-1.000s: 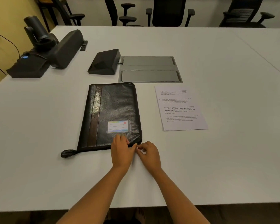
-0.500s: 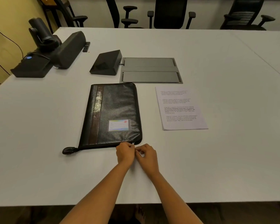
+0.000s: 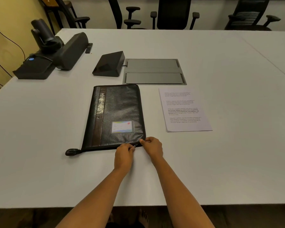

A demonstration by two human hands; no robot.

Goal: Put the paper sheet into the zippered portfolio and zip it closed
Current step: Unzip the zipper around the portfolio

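Note:
A black zippered portfolio (image 3: pixel 115 116) lies flat and closed on the white table (image 3: pixel 220 162), with a card label on its cover and a strap tab at its near left corner. A printed paper sheet (image 3: pixel 184 109) lies flat to its right, apart from it. My left hand (image 3: pixel 124 153) pinches the small metal zipper pull (image 3: pixel 135 145) at the portfolio's near edge. My right hand (image 3: pixel 152 148) grips the near right corner of the portfolio, right beside the left hand.
A black wedge-shaped device (image 3: pixel 109 64) and a grey flap panel (image 3: pixel 154 71) set in the table lie beyond the portfolio. A camera and a speaker bar (image 3: pixel 67 50) stand at the far left. Office chairs (image 3: pixel 173 14) line the far edge.
My left hand slid off the portfolio cover to its near edge and closed on the zipper pull. My right hand shifted up to the near right corner. The paper sheet stayed put.

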